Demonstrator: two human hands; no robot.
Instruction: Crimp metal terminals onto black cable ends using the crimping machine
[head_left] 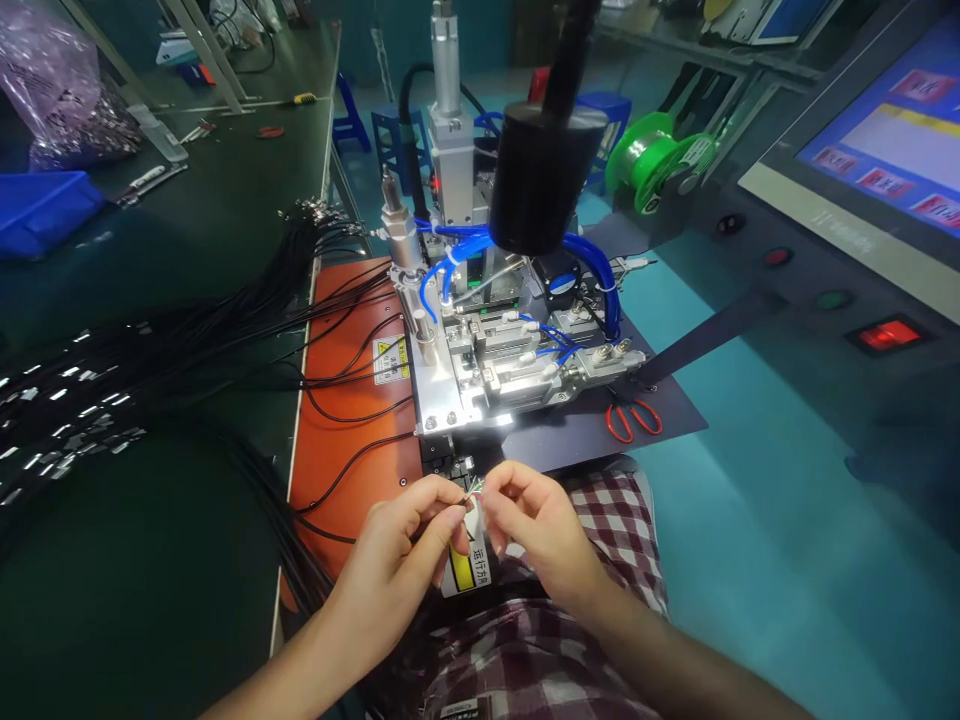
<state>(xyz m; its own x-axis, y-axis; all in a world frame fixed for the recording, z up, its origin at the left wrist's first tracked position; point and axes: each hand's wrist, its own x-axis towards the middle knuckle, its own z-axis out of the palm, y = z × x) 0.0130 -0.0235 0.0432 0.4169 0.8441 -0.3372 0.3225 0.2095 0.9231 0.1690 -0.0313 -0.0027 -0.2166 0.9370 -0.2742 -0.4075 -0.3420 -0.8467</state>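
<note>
Thin coloured wires (475, 488) fan out from the end of a black cable, between my two hands and in front of the machine (510, 350). My left hand (412, 540) pinches the cable end between thumb and fingers. My right hand (536, 515) is closed at the tips of the wires, thumb against forefinger. Just below the fingertips is a white and yellow label (465, 572) on the machine's front. Black cables (349, 465) run across the orange plate (322, 435) to the machine's left side.
Bundles of black cables (255, 290) lie on the dark green table (172, 560) at left. Red-handled scissors (634, 421) rest right of the machine. A black cylinder (544, 180) hangs above it; a control panel (862, 235) stands at right.
</note>
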